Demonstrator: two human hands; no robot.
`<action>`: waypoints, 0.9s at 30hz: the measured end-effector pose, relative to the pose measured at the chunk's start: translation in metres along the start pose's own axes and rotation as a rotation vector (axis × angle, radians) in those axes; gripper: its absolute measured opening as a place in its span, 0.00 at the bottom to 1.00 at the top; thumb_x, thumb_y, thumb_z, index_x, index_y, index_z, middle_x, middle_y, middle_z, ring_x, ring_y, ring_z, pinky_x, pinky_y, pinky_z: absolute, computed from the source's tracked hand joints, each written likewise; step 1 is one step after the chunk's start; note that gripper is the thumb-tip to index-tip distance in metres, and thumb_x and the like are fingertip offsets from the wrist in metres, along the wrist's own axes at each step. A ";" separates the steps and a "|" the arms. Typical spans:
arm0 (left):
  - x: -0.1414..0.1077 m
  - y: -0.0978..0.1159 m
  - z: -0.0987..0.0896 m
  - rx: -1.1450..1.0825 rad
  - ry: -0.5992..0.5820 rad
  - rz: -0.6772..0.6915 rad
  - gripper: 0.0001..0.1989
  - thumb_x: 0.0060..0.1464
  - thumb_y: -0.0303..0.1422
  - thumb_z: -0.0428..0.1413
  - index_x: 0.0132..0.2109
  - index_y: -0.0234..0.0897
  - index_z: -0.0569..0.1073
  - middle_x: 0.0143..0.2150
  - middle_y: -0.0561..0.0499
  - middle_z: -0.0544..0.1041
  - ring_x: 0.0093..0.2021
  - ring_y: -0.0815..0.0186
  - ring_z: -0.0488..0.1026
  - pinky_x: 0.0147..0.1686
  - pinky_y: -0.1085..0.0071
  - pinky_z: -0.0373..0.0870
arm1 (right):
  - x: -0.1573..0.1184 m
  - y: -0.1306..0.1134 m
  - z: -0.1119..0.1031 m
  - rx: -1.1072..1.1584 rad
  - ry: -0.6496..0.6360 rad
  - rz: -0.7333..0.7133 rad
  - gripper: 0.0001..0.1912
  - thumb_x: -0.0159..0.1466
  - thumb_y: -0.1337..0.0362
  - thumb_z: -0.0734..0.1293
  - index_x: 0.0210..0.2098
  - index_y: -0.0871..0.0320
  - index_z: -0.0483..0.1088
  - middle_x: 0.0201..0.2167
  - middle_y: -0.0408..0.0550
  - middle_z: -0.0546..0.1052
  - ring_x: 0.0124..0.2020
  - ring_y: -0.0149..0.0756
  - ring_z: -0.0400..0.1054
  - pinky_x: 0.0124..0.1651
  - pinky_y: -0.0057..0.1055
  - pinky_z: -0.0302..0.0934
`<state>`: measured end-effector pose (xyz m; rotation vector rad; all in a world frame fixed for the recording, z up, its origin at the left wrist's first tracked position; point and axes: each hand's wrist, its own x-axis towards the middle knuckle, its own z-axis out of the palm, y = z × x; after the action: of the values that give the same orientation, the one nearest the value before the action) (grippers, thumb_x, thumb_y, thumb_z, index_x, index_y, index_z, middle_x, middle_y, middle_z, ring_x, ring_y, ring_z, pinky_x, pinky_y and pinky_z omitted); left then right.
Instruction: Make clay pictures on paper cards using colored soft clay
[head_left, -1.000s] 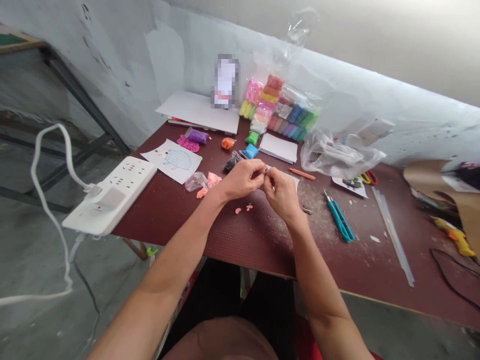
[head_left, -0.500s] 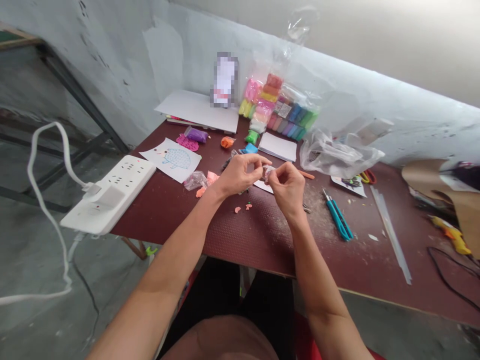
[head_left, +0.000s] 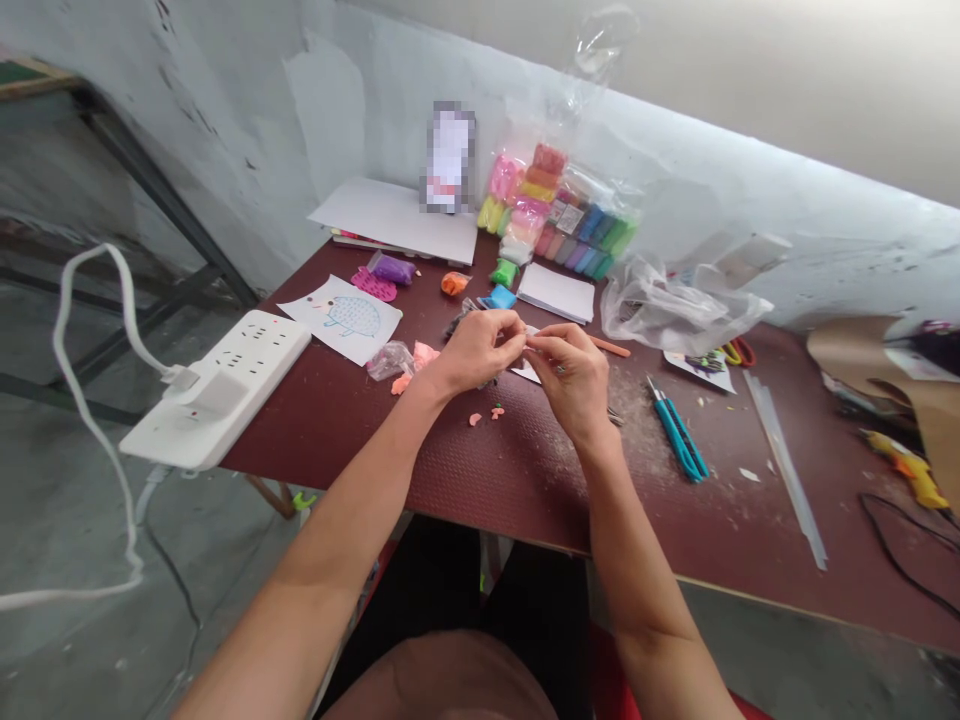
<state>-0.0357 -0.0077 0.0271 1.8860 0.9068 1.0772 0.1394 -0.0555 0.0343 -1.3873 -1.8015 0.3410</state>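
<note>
My left hand (head_left: 476, 350) and my right hand (head_left: 571, 380) meet above the maroon table (head_left: 525, 470), fingertips pinched together around a tiny pale piece (head_left: 525, 341), too small to identify. A white card (head_left: 526, 370) lies partly hidden beneath them. Two small pink clay crumbs (head_left: 475, 420) lie just below my left hand. Nearby sit a lump of orange clay (head_left: 455, 284), blue clay (head_left: 499, 297) and green clay (head_left: 504, 272). A clear bag (head_left: 390, 360) and pink clay pieces (head_left: 424, 353) lie left of my left wrist.
A hedgehog drawing on paper (head_left: 341, 320) and a white power strip (head_left: 217, 390) lie to the left. Bagged coloured clay (head_left: 555, 200) stands against the wall. Teal-handled tools (head_left: 679, 435), scissors (head_left: 739, 352) and a plastic bag (head_left: 675, 310) lie to the right. The table's front edge runs below my forearms.
My right hand has turned and moved left, its fingers stretching out toward my left fingertips. The hands now cover less of the white card's left side.
</note>
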 end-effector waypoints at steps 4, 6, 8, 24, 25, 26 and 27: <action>0.000 -0.001 0.003 0.077 0.017 0.013 0.08 0.63 0.29 0.53 0.36 0.34 0.76 0.34 0.48 0.81 0.34 0.65 0.74 0.35 0.71 0.67 | 0.001 0.000 0.004 -0.005 0.008 0.003 0.04 0.66 0.64 0.73 0.38 0.48 0.84 0.42 0.48 0.78 0.41 0.40 0.72 0.45 0.39 0.66; 0.000 0.000 0.004 0.088 0.000 0.012 0.09 0.64 0.30 0.53 0.36 0.34 0.76 0.34 0.48 0.80 0.34 0.65 0.74 0.36 0.70 0.67 | 0.001 0.000 0.005 -0.011 0.035 -0.005 0.04 0.65 0.64 0.74 0.36 0.49 0.83 0.40 0.48 0.75 0.41 0.40 0.70 0.43 0.38 0.66; -0.001 0.003 0.003 0.069 -0.019 0.015 0.09 0.65 0.31 0.53 0.36 0.35 0.75 0.35 0.48 0.80 0.35 0.65 0.74 0.37 0.69 0.67 | 0.001 0.002 0.005 -0.008 0.058 -0.029 0.04 0.65 0.64 0.74 0.34 0.49 0.82 0.38 0.47 0.73 0.40 0.40 0.68 0.43 0.38 0.65; 0.000 -0.009 -0.007 -0.070 -0.033 0.051 0.21 0.56 0.28 0.64 0.56 0.35 0.74 0.47 0.47 0.80 0.43 0.65 0.77 0.48 0.67 0.73 | 0.005 0.011 -0.001 0.052 0.391 -0.023 0.02 0.62 0.67 0.66 0.32 0.53 0.70 0.39 0.47 0.77 0.39 0.38 0.72 0.42 0.37 0.68; 0.001 -0.010 -0.008 0.004 0.003 0.044 0.20 0.55 0.28 0.64 0.55 0.35 0.75 0.47 0.46 0.80 0.44 0.64 0.77 0.48 0.66 0.73 | 0.006 0.012 -0.003 0.089 0.386 -0.002 0.03 0.62 0.66 0.65 0.35 0.53 0.71 0.39 0.47 0.78 0.39 0.37 0.72 0.42 0.36 0.69; 0.002 -0.011 -0.009 0.083 0.035 0.042 0.19 0.55 0.27 0.64 0.54 0.35 0.75 0.48 0.46 0.81 0.45 0.63 0.77 0.49 0.65 0.73 | 0.007 0.013 -0.005 0.119 0.377 0.011 0.05 0.61 0.67 0.65 0.37 0.53 0.72 0.39 0.47 0.79 0.38 0.37 0.73 0.42 0.36 0.69; 0.002 -0.011 -0.010 0.156 0.058 0.044 0.19 0.54 0.26 0.64 0.53 0.35 0.76 0.48 0.45 0.81 0.46 0.62 0.77 0.50 0.63 0.73 | 0.007 0.013 -0.007 0.136 0.364 0.014 0.08 0.61 0.67 0.64 0.38 0.53 0.73 0.40 0.47 0.79 0.39 0.37 0.74 0.43 0.36 0.69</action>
<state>-0.0456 0.0017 0.0217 2.0195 1.0118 1.1202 0.1528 -0.0461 0.0336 -1.2745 -1.4444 0.1982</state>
